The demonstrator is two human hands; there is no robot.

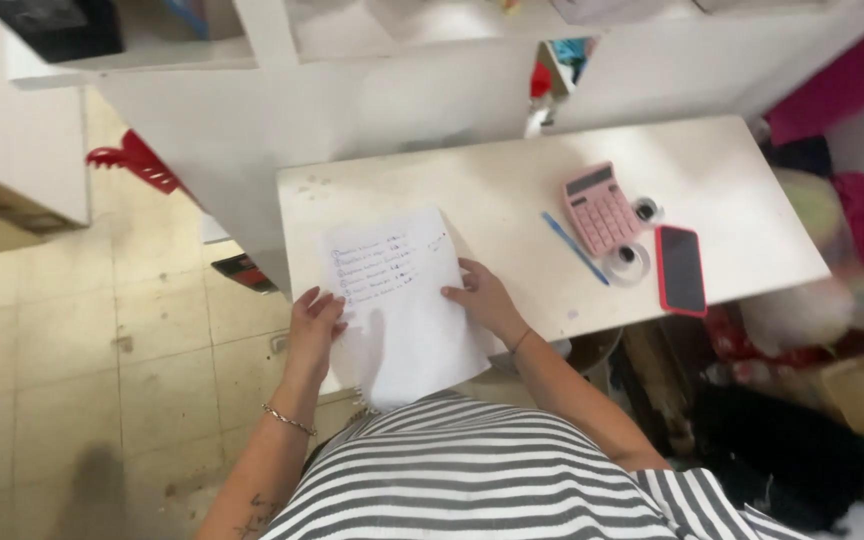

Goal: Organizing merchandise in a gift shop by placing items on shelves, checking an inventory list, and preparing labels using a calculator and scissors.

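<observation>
1. Sheet of white paper (399, 300) with a few handwritten lines near its top: lying on the near-left part of the white table (512, 190), lower edge hanging past the table's near edge toward the striped shirt (472, 470).
2. Left hand (314, 322) at the sheet's nine o'clock edge: fingers close together and curled onto the margin, pinching or pressing it; thumb hidden, so no telling which.
3. Right hand (484, 298) at the sheet's three o'clock edge: fingers narrow, folded over the border, holding it against the tabletop.
4. Best kept taut between both hands, with light, even pressure on both sides, to avoid creasing the overhanging part.
5. Better slid toward twelve o'clock until fully supported, rather than left drooping off the edge.
6. Worth keeping fingers clear of the written lines at eleven o'clock on the sheet, in case of smudging.
7. Outward at two o'clock from the sheet: blue pen (574, 248) lying slantwise, just beside a pink calculator (602, 208).
8. Farther at three o'clock: two rolls of clear tape (628, 258), one just beside the calculator and one nearer, then a phone in a red case (681, 270), screen dark, near the table's near edge.
9. At ten o'clock, off the table: red plastic thing (137, 162) over the tiled floor (72, 350).
10. Enough bare tabletop at twelve o'clock for the sheet, judging by this view.
</observation>
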